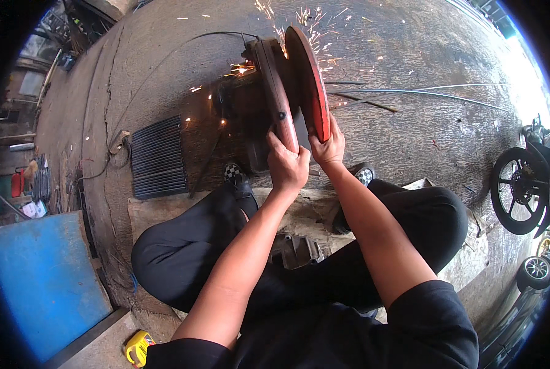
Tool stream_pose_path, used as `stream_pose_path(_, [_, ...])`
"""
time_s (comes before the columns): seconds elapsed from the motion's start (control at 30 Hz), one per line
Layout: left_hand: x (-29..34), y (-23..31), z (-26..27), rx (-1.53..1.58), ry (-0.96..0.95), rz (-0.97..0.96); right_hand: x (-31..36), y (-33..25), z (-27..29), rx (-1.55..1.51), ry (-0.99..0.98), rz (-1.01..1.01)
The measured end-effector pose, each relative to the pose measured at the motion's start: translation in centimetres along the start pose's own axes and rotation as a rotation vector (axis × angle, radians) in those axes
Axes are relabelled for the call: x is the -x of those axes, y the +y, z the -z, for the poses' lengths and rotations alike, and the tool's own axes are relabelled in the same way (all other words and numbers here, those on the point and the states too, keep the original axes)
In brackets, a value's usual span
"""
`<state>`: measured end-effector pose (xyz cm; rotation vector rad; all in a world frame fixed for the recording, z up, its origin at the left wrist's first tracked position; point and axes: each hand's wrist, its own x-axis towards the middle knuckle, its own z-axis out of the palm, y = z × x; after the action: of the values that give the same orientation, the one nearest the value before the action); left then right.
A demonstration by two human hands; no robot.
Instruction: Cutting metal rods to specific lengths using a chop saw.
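Two hands, both closed. Left hand [288,163] is wrapped round the lower end of one red-brown bar [273,86], center top of frame, one dark round spot on it. Right hand [329,149] grips the lower edge of one red disc [313,80], upper center, standing on edge just right of the bar. Hands near each other. Contact between disc and machine can't be made out.

One dark machine [241,98] behind the bar, mostly in shadow. Sparks [312,27] fly in two main bunches: one at the top by the disc, one left of the bar; too many to count.

One stack of dark rods [158,157], left of center on the floor [459,55], many, not countable. At least three thin rods [435,95] lie right of the disc. One thin cable [182,46] arcs from the machine toward the left.

Two checkered shoes [233,173], one per side, below the machine. One grey metal part [296,251] between the legs, lower center. One blue panel [44,277], lower left; one yellow item [139,349], bottom left. Right edge: one large black wheel [521,190], one smaller wheel [536,269] below.
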<state>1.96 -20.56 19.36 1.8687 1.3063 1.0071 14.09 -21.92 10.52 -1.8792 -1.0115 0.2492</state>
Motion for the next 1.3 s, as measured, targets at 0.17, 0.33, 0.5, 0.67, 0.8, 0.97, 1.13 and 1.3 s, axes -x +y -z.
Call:
stream_pose_path(0.17, [0.1,0.1,0.1,0.017,-0.035,0.052,0.1,0.0,0.0,0.022,0.004,0.029])
stream_pose_path(0.33, [0.1,0.4,0.3,-0.019,-0.018,-0.008,0.0,-0.4,0.3,0.014,0.009,0.055])
stream_pose_path(0.5, [0.1,0.5,0.3,0.012,-0.034,0.030,0.1,-0.1,0.2,0.011,-0.001,0.032])
stream_pose_path(0.67, [0.1,0.4,0.3,-0.002,-0.049,0.052,0.1,-0.2,0.3,0.030,-0.004,0.041])
stream_pose_path(0.8, [0.0,0.5,0.3,-0.038,-0.007,-0.017,0.1,-0.3,0.4,0.001,-0.001,0.017])
stream_pose_path(0.97, [0.1,0.9,0.3,-0.039,-0.012,0.006,0.2,0.1,0.2,0.003,0.008,0.016])
stream_pose_path(1.13, [0.1,1.0,0.4,-0.092,0.010,-0.017,0.1,0.0,0.1,0.012,0.005,0.036])
stream_pose_path(1.3, [0.1,0.1,0.2,0.000,-0.031,0.028,0.1,-0.5,0.3,-0.006,0.010,0.023])
